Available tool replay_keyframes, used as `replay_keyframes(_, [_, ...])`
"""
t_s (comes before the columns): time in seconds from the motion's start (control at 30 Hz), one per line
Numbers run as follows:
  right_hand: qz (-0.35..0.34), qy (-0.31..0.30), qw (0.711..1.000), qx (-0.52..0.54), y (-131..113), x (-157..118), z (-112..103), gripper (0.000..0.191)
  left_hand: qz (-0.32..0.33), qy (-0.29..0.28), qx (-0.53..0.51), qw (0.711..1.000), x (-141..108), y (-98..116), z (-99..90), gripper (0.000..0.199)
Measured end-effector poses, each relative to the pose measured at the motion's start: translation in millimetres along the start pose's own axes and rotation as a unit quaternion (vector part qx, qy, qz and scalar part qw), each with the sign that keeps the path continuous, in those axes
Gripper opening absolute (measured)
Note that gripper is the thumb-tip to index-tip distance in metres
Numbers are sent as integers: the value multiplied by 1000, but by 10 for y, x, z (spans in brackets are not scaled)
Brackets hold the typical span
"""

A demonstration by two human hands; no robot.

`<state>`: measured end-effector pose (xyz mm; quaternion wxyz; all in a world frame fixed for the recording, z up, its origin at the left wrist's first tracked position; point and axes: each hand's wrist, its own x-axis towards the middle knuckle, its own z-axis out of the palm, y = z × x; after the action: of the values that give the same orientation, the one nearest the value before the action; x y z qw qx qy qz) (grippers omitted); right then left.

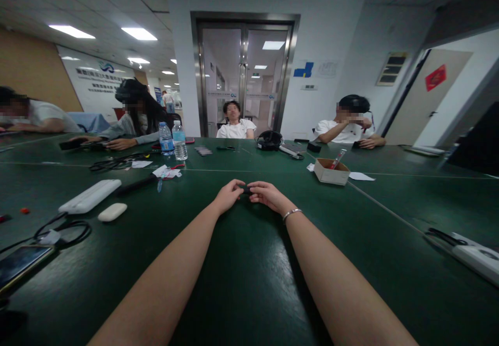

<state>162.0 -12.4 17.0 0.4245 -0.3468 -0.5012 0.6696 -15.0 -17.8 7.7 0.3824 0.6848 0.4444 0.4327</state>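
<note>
Both of my arms stretch forward over the dark green table (249, 263). My left hand (229, 195) and my right hand (268, 195) meet in the middle, fingertips facing each other. Between them is a small black object (247, 191), pinched from both sides; its kind is too small and too covered to make out. A silver bracelet (291, 214) circles my right wrist. My fingers hide most of the black object.
To the left lie a white power bank (91, 196), a white earbud case (113, 212), a phone (23, 265) and cables. Two water bottles (180, 140) stand farther back. Right of my hands is a small box (331, 172); a white power strip (477, 257) lies far right. Several people sit around the table.
</note>
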Motion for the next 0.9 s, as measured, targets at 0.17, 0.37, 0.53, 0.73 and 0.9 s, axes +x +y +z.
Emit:
replay_keyframes(0.17, [-1, 7, 1000, 1, -1, 0, 2, 18, 8, -15, -12, 1000, 38, -81, 5, 29])
replay_keyframes(0.37, [1, 10, 1000, 4, -23, -19, 24, 18, 15, -8, -4, 1000, 45, -87, 3, 26])
replay_keyframes(0.53, [0, 7, 1000, 9, -17, -15, 18, 19, 14, -2, -2, 1000, 37, -63, 10, 25])
replay_keyframes(0.73, [-1, 4, 1000, 11, -13, -18, 16, 18, 15, -15, 5, 1000, 37, -71, 0, 30])
replay_keyframes(0.9, [-1, 8, 1000, 9, -23, -22, 28, 18, 14, -16, 5, 1000, 21, -44, 5, 29])
